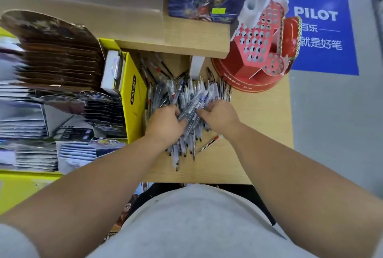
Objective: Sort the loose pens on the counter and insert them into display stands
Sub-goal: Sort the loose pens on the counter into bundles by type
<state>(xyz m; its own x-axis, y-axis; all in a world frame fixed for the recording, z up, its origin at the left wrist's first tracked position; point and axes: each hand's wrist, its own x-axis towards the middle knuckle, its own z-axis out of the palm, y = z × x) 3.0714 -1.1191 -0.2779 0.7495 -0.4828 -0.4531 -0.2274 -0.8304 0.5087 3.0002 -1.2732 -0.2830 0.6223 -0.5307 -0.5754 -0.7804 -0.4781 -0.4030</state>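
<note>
From the head: barely begun, by the look of it. No pens standing in the holes of the red stand (259, 50). Just in front of that stand, pens (186, 100) heaped loose on the tabletop (259, 133). Left hand (165, 122) and right hand (219, 115) sunk in the heap, each grip curled round a bundle. Sorting and inserting nearly all left.

Counts: pens (186, 96), one heap, dozens, too tangled for an exact number; 1 red-trimmed pen (210, 143) lying apart from the heap; 1 red display stand (244, 75); 1 yellow box (134, 100); 1 blue Pilot sign (323, 29); 2 hands: left hand (165, 123), right hand (219, 114).
</note>
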